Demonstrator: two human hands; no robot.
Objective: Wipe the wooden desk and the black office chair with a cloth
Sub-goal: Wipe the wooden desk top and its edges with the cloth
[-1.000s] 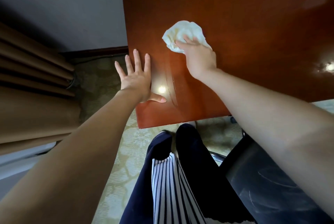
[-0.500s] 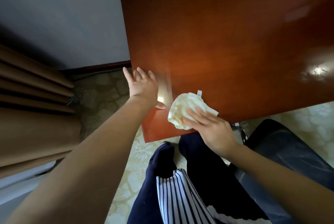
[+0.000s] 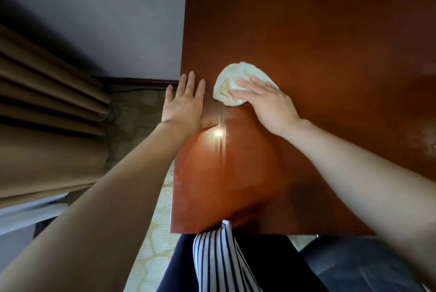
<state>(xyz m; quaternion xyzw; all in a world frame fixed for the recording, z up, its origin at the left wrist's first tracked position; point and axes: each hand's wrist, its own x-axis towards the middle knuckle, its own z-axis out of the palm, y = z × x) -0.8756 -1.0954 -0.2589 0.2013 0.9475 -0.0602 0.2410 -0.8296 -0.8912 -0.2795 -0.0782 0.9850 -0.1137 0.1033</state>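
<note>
Cream cloth (image 3: pixel 230 84) is seen bunched on the wooden desk (image 3: pixel 318 44), near the left edge and about midway back. Right hand (image 3: pixel 266 100) is laid flat on it with fingers straight, pressing down, not curled round it. Left hand (image 3: pixel 182 105) is spread flat over the desk's left edge, fingers straight, nothing held. Its thumb is touching the top, and its outer side lies past the edge.

Risks, as judged:
- The cloth is only pinned under a flat hand, so it could be skidded out or rolled up if a stroke is pushed fast.
- Thin streaks are seen beside the glare spot, so smears may be left on the gloss if the same bunched face is dragged across.
- The left hand could be slid off the edge if weight is leaned on it.
- Far and right areas could be missed.
- The black office chair (image 3: pixel 368 265) is judged not yet wiped.

Hidden or unclear:
- The desk's right part is cut off by the frame.
- The chair is shown only as a dark corner at lower right, partly covered by the right forearm.
- The cloth's near side is covered by the fingers.
- The right thumb is not seen.
- Whether the cloth is wet or dry cannot be told.
</note>
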